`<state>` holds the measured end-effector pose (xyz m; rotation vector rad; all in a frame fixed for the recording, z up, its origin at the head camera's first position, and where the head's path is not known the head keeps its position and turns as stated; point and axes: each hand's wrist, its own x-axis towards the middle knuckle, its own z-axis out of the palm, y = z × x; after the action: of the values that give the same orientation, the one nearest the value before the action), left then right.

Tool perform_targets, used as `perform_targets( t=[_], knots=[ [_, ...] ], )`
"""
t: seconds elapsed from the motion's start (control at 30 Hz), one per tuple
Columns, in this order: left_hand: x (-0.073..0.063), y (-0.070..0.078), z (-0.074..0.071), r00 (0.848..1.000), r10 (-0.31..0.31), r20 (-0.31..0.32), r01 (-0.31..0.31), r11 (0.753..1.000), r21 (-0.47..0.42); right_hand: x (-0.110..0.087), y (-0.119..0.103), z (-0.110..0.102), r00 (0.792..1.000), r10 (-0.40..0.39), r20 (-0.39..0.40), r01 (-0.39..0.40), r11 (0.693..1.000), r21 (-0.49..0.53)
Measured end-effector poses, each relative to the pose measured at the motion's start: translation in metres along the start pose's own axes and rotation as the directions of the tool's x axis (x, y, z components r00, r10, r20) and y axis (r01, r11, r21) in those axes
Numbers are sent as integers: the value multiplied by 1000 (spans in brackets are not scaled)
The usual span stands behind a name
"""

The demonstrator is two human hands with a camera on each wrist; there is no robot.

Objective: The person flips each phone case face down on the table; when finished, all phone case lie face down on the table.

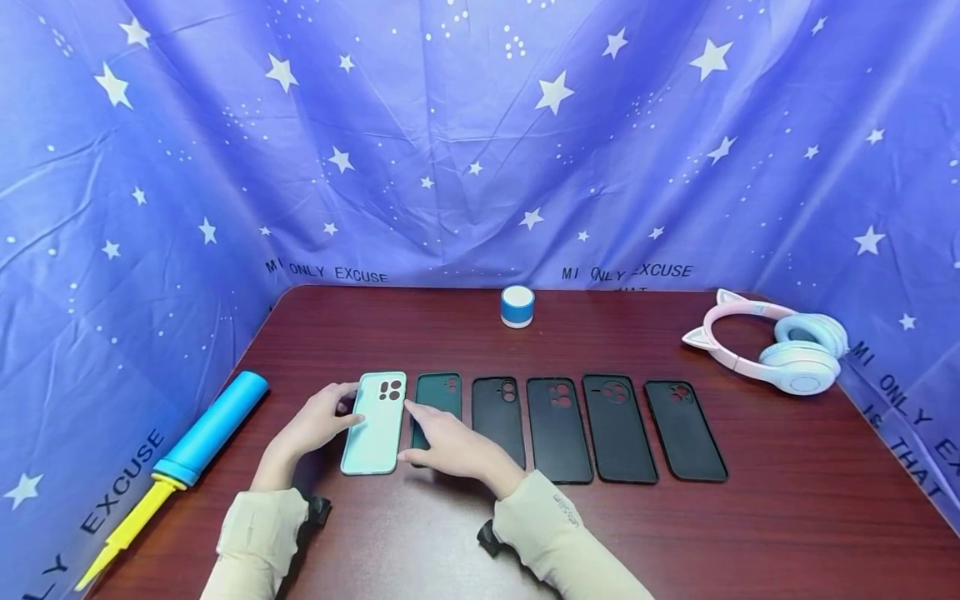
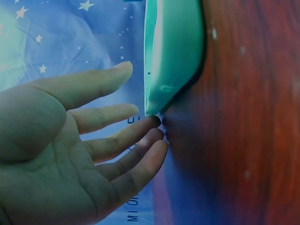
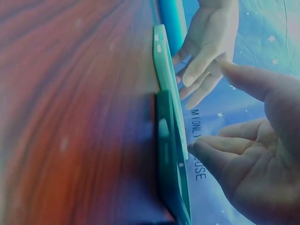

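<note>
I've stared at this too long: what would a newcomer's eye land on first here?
Probably the pale mint case, leftmost of the six in the row, between the left grip and the right grip. Next, perhaps, the pink-and-white cat-ear headphones toward the right rear of the table, and the blue-and-yellow hand pump slanting along its left edge.

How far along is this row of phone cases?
Apparently done: the dark green rectangular phone case and four black rectangular ones lie side by side. In hand: the pale mint rectangular case at the left end, between your left hand and right hand. Remaining: perhaps a final nudge, since its top edge already sits roughly level with theirs.
</note>
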<state>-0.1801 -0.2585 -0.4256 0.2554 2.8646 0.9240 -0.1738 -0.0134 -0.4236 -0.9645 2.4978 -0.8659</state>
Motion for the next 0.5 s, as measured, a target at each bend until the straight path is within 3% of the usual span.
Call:
perform_targets(
  t=[0.2,0.5],
  knots=[
    [-2,0,0,999,-52,-3,52,998,-31,6,-6,6,1000,5,-10,-5,1000,-1],
    [-1,-2,0,988,-151,35,154,971,-183,10,-10,15,1000,-10,-14,10,999,-43]
  ],
)
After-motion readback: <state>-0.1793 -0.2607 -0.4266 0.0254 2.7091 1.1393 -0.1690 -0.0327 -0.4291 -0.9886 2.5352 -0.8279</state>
